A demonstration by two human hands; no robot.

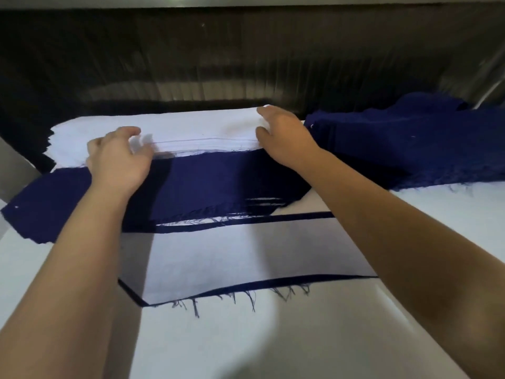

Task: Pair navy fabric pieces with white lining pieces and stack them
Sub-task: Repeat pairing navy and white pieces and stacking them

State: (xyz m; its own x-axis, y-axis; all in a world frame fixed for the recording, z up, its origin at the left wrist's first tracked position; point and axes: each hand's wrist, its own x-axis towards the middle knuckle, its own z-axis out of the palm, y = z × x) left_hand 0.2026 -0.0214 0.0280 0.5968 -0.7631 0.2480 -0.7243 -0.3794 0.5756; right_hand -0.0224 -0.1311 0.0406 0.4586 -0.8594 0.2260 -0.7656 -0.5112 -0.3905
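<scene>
A stack of white lining pieces [191, 129] lies at the far middle of the table. In front of it a navy fabric piece [207, 184] lies flat, its frayed edge toward me. My left hand [117, 160] reaches over the navy piece to the front edge of the white stack, fingers curled at that edge. My right hand [284, 135] rests on the right end of the white stack, fingers bent over its top sheet. Whether either hand pinches a sheet is blurred. Nearer me lies a paired piece [246, 258], white lining on navy with a navy rim showing.
A heap of navy fabric pieces [410, 143] sits at the far right. The white table [273, 337] stretches toward me. A dark, shiny wall runs behind the stacks. At the far left a grey edge [13, 165] borders the table.
</scene>
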